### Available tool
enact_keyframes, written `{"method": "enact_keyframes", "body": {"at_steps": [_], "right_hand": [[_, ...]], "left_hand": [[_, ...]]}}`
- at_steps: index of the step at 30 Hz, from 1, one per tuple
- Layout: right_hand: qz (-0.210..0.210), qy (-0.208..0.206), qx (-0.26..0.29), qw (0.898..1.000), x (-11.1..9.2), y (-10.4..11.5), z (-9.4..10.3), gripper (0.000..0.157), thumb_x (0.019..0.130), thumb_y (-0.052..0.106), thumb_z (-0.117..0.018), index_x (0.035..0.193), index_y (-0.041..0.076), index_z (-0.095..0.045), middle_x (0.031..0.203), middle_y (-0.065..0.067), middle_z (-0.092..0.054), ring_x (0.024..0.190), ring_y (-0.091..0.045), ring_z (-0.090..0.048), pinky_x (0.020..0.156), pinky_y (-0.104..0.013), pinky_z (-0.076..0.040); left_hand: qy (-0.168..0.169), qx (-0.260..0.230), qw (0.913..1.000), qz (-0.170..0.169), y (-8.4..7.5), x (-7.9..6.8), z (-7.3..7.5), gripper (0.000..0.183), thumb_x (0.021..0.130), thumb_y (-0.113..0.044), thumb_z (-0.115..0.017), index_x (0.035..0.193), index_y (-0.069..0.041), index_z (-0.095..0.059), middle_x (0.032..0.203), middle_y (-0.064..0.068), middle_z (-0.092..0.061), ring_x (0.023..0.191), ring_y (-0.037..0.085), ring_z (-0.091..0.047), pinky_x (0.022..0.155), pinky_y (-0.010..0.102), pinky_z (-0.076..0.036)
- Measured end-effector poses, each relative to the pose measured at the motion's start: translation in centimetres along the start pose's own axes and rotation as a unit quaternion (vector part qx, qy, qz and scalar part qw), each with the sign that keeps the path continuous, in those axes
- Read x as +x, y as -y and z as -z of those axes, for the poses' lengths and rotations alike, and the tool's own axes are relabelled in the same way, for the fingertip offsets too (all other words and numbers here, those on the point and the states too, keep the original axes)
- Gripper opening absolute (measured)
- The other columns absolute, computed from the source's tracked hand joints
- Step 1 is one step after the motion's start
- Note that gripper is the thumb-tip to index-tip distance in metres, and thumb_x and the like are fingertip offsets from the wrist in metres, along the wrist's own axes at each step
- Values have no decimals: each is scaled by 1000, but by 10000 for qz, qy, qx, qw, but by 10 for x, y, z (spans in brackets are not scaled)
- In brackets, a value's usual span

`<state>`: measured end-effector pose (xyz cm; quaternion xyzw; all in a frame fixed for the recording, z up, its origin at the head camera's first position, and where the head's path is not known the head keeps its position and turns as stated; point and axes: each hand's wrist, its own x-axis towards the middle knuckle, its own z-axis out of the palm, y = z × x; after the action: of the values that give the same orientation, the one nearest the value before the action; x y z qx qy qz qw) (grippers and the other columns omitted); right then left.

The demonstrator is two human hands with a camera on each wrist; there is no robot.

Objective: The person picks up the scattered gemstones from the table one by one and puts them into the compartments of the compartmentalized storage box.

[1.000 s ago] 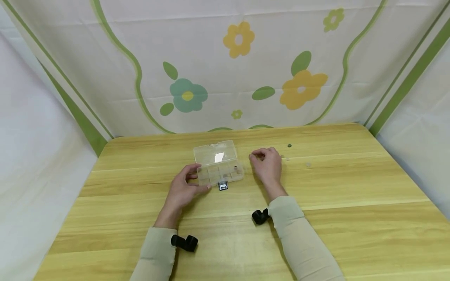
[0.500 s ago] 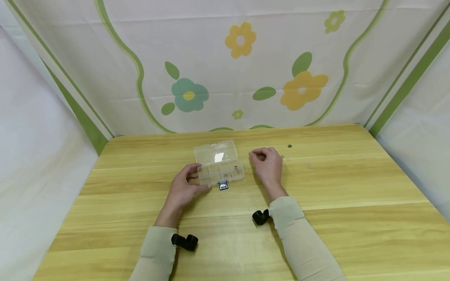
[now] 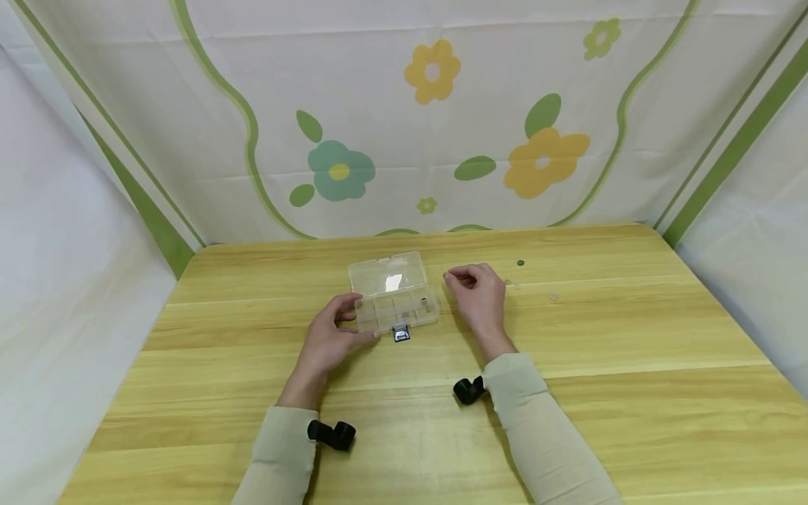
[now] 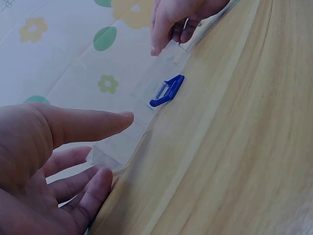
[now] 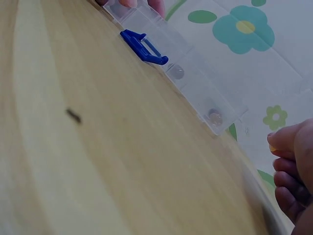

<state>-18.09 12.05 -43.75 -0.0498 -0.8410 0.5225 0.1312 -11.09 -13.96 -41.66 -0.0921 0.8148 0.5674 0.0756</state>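
A clear plastic compartment box (image 3: pixel 396 312) lies with its lid (image 3: pixel 388 274) folded back and a blue latch (image 3: pixel 400 332) hanging at its front. My left hand (image 3: pixel 330 335) holds the box's left end, thumb in front and fingers behind. Just right of the box, my right hand (image 3: pixel 481 296) is above the table, thumb and forefinger pinched. A small yellowish piece (image 5: pixel 272 148) shows between those fingertips in the right wrist view; most of it is hidden. Small round button-like discs (image 5: pixel 215 117) sit in some compartments.
Beyond my right hand lie a dark green button-like disc (image 3: pixel 520 262) and several pale discs (image 3: pixel 554 297). The wooden table (image 3: pixel 404 449) ends at a flowered cloth (image 3: pixel 379 105) at the back. A small dark speck (image 5: pixel 73 115) marks the tabletop.
My right hand has shifted slightly left, nearer the box. The left hand and the box stay where they were.
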Motion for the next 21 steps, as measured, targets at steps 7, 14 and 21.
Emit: {"method": "enact_keyframes", "body": {"at_steps": [7, 14, 21], "right_hand": [[95, 190, 144, 9997, -2, 1, -1, 14, 98, 22, -81, 105, 10, -83, 104, -7, -71, 93, -22, -67, 83, -30, -55], [100, 511, 374, 9979, -3, 1, -1, 14, 98, 21, -81, 105, 10, -82, 107, -6, -71, 94, -20, -67, 82, -25, -55], [118, 757, 607, 9952, -6, 6, -5, 14, 96, 23, -83, 104, 11, -83, 105, -6, -71, 93, -19, -65, 81, -26, -54]], "left_hand": [[11, 20, 10000, 29, -2, 0, -1, 77, 84, -4, -90, 152, -17, -57, 143, 13, -58, 125, 31, -56, 101, 41, -52], [24, -133, 9999, 75, -4, -1, -2, 78, 83, 0, -90, 152, -16, -57, 145, 12, -58, 121, 32, -59, 99, 39, -54], [-36, -277, 9995, 139, -5, -3, 0, 77, 81, 2, -90, 150, -14, -59, 145, 13, -59, 116, 31, -64, 94, 34, -55]]}}
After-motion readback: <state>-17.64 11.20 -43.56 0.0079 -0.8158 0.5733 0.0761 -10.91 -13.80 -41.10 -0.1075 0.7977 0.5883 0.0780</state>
